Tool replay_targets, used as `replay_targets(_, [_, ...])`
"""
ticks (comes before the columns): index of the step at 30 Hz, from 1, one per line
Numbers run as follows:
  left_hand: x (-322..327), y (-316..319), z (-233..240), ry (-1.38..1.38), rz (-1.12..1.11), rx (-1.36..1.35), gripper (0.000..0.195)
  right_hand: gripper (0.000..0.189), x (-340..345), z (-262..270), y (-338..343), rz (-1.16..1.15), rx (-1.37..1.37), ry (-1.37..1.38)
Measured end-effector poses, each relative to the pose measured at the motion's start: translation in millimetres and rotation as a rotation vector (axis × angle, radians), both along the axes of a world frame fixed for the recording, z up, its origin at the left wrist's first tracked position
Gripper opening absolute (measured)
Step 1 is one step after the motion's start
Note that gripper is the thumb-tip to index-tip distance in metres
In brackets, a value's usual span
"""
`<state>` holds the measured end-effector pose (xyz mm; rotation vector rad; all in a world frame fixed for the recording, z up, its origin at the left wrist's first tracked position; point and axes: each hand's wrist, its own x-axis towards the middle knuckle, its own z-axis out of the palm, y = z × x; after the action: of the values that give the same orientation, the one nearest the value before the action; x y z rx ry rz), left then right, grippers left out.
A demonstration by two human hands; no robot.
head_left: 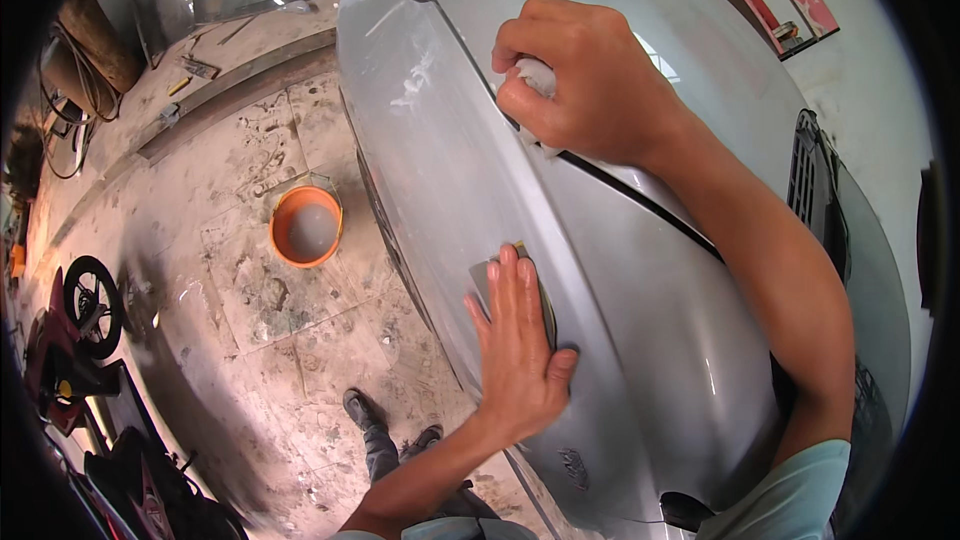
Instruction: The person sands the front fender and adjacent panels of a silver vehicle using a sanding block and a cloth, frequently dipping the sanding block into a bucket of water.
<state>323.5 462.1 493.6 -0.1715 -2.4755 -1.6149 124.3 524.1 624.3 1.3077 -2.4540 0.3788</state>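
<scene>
My left hand (pixel 523 352) lies flat on the silver front fender (pixel 427 172) of a car. Its fingers press down a dark sheet of sandpaper (pixel 480 279), which shows on both sides of them. Milky wet streaks (pixel 414 79) mark the fender farther forward. Over the seam between fender and hood (pixel 675 142), my right hand (pixel 577 79) is clenched around a white wad (pixel 538 76), perhaps cloth or sponge. Most of the wad is hidden by the fingers.
An orange bucket (pixel 277 234) of cloudy liquid stands on the stained floor tiles (pixel 247 382) left of the car. A motorcycle (pixel 64 375) is at lower left. Hoses (pixel 82 101) hang by brown cylinders (pixel 97 37). A red-and-black rack (pixel 780 4) is beyond the hood.
</scene>
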Motion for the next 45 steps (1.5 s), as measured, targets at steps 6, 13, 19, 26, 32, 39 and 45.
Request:
replay_targets(6, [-167,-95,-19,0.037,0.185,0.008,0.063,0.018,0,4,-23,0.026,0.019,0.044])
replay_targets(13, [-14,-24,-59,0.067,0.043,0.004,0.067,0.015,3,4,0,-0.091,0.044,-0.079])
replay_targets(19, [-193,-134,-50,-0.022,0.221,-0.026,0.063,0.011,0,1,-24,-0.001,0.0,0.018])
replay_targets(26, [-9,-35,-82,0.074,0.088,0.072,0.069,0.008,1,0,-7,-0.024,0.024,-0.026])
replay_targets(32, [-125,-100,-77,0.049,0.206,0.008,0.065,0.012,3,4,-18,-0.072,0.095,-0.037])
replay_targets(39, [-42,-59,-90,0.056,0.114,0.111,0.07,0.013,2,7,-11,-0.049,0.13,0.007])
replay_targets(45, [-55,-61,-95,0.103,0.143,0.093,0.065,0.014,3,4,-10,-0.084,0.138,-0.025])
